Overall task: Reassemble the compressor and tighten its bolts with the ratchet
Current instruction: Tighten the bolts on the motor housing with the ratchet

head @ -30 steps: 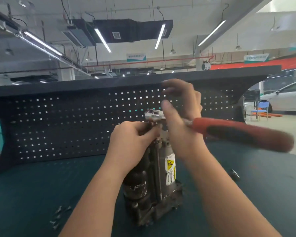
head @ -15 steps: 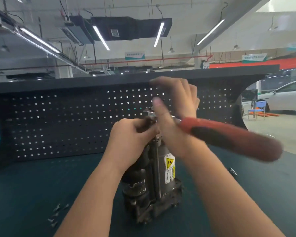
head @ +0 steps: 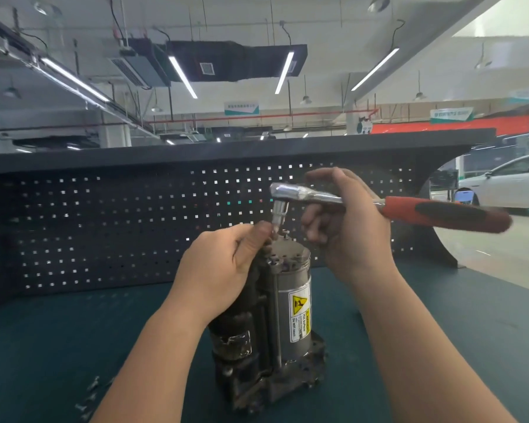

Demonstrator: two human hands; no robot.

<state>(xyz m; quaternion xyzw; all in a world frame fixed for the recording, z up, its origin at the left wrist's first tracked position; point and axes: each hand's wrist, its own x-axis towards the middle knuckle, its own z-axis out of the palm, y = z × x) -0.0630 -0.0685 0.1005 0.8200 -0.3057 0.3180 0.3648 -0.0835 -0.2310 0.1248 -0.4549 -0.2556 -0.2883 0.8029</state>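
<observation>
Above the compressor, right fingers grip the ratchet.

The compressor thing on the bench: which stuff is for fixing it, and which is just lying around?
For the job:
compressor, standing upright on the bench
ratchet, held in the right hand
left hand, gripping the top of the compressor
loose bolts, probably still to go in

Just around:
pegboard
white car

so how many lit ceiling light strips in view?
4: one far left, two flanking the black duct, left and right, one on the right. More may sit outside the frame.
</observation>
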